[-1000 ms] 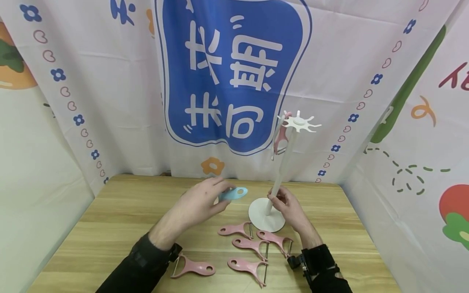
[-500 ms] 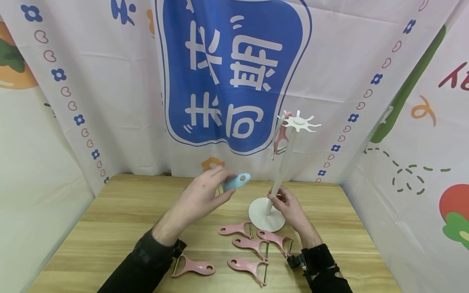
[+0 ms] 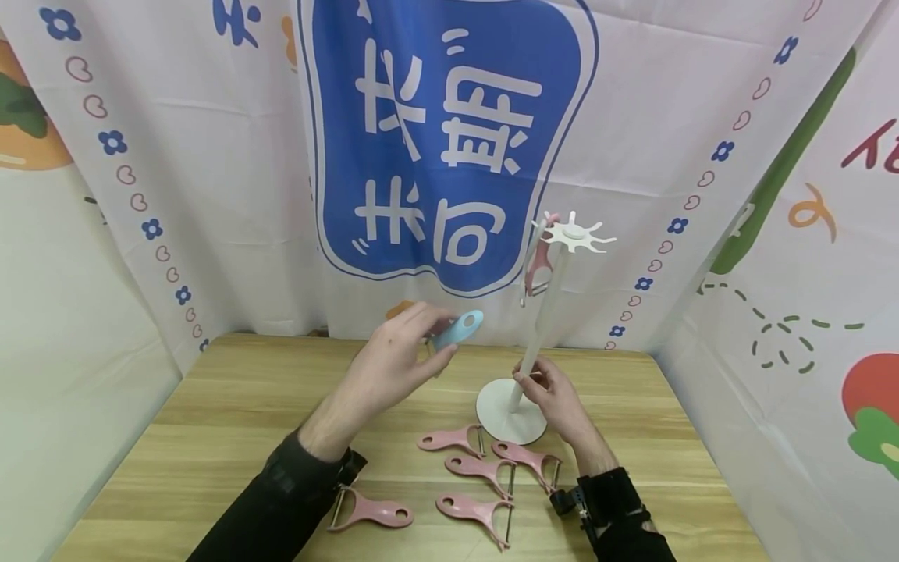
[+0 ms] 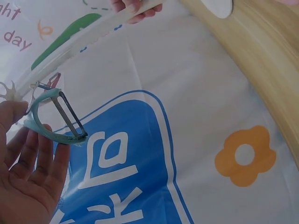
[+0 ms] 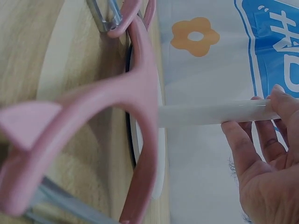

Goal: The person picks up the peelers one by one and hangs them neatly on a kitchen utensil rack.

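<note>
The blue peeler (image 3: 457, 331) is pinched in the left hand (image 3: 402, 353), above the table (image 3: 239, 414), its holed end sticking out to the right, toward the white stand (image 3: 540, 328). The right hand (image 3: 555, 400) grips the stand low down. Five pink peelers (image 3: 467, 508) lie nearer, on the table.

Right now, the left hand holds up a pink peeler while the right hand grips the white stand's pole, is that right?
Not quite: the peeler in the left hand is light blue, as the head view shows. The right hand does grip the white stand's pole.
</note>
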Tool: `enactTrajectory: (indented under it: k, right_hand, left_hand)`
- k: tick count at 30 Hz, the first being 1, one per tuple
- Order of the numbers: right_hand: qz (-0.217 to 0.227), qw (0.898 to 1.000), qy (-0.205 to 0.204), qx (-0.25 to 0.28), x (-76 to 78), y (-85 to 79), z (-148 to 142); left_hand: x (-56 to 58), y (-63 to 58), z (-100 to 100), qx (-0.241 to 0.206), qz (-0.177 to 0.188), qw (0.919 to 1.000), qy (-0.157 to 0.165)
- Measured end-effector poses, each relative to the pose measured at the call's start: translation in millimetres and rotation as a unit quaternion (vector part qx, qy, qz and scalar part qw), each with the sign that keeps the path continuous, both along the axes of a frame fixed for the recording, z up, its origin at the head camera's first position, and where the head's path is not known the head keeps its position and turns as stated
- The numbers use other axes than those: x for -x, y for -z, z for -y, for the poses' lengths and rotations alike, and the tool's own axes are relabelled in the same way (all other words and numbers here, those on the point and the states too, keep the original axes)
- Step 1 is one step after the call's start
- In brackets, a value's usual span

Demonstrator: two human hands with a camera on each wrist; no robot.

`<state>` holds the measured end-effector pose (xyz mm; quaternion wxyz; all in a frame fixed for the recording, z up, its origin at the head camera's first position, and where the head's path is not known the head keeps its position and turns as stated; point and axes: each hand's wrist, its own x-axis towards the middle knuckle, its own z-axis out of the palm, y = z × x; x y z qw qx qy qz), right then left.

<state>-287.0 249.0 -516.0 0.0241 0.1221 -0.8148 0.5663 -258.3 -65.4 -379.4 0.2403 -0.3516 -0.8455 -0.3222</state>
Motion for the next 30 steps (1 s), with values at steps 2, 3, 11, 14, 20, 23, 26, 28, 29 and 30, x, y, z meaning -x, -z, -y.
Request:
enactTrajectory:
  k: [2, 3, 11, 14, 20, 23, 26, 28, 29, 30]
  right_hand:
    - [-0.001, 1.0, 0.0, 0.002, -0.3, -0.6, 1]
    - [-0.001, 1.0, 0.0, 0.003, -0.5, -0.9, 1]
    - [-0.001, 1.0, -0.001, 0.002, -0.6, -0.3, 0]
    - [-0.002, 1.0, -0.002, 0.0, 0.0, 0.9, -1]
    - [-0.006, 1.0, -0.005, 0.001, 0.5, 2.1, -1]
    - [-0.007, 1.0, -0.006, 0.001, 0.8, 3.0, -2]
    - [-0.009, 1.0, -0.007, 0.001, 0.8, 3.4, -2]
    - [-0.01, 1.0, -0.008, 0.001, 0.7, 3.5, -2]
    - [-0.011, 1.0, -0.009, 0.0, 0.7, 3.6, -2]
    - [-0.012, 1.0, -0.009, 0.0, 0.7, 3.5, -2]
  left_hand:
    - [1.0, -3.1, -2, -0.006, -0.002, 1.0, 0.0]
    - [1.4, -4.6, -3, -0.008, -0.004, 1.0, -0.001]
    - [1.2, -15.9, -12, -0.031, -0.003, 0.9995, -0.003]
    - [1.4, -20.0, -17, -0.041, -0.004, 0.9992, -0.003]
    - [2.7, -27.6, -26, -0.059, -0.005, 0.9983, -0.001]
    - [3.2, -31.4, -31, -0.071, -0.003, 0.9975, 0.001]
    - [3.5, -35.1, -36, -0.085, 0.0, 0.9964, 0.001]
    - [3.8, -37.6, -39, -0.093, 0.004, 0.9957, 0.0]
    - [3.9, -38.8, -41, -0.097, 0.005, 0.9953, 0.0]
    - [3.8, -40.1, -43, -0.1, 0.006, 0.9949, -0.001]
